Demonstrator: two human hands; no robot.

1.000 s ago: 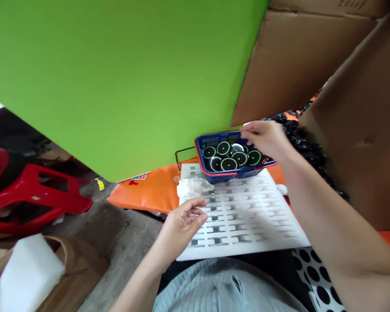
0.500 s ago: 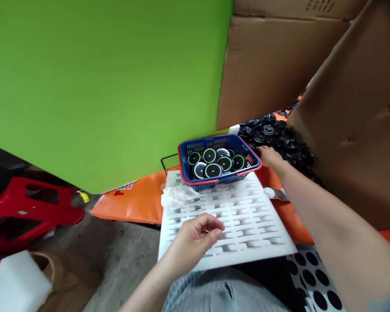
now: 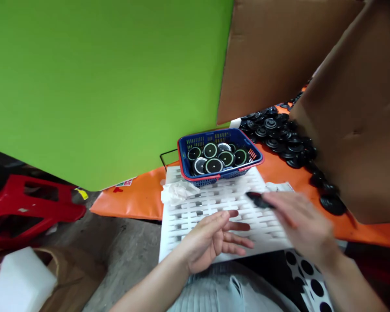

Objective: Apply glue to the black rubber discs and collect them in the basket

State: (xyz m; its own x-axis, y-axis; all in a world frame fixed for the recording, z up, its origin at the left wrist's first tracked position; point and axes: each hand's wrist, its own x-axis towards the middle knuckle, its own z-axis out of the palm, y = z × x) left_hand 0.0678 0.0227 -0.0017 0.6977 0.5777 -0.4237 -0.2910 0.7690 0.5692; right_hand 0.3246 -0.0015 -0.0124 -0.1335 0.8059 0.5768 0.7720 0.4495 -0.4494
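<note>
A black disc, blurred by motion, is gripped in the fingers of my right hand over the right part of a white slotted foam board. My left hand is palm up with fingers spread above the board's near part, holding nothing. At the board's far end stands a blue basket with a red rim, holding several round black discs with pale rings. Crumpled white tissue lies by the basket's near left corner.
Black discs are heaped on an orange mat at the right, beside cardboard. A large green panel rises behind. Red frame and a paper bag with white foam are at left. Sheets with black circles lie lower right.
My right hand has come back from the disc heap toward me, now with a black disc. My left hand has opened, turned palm up and shifted slightly right.
</note>
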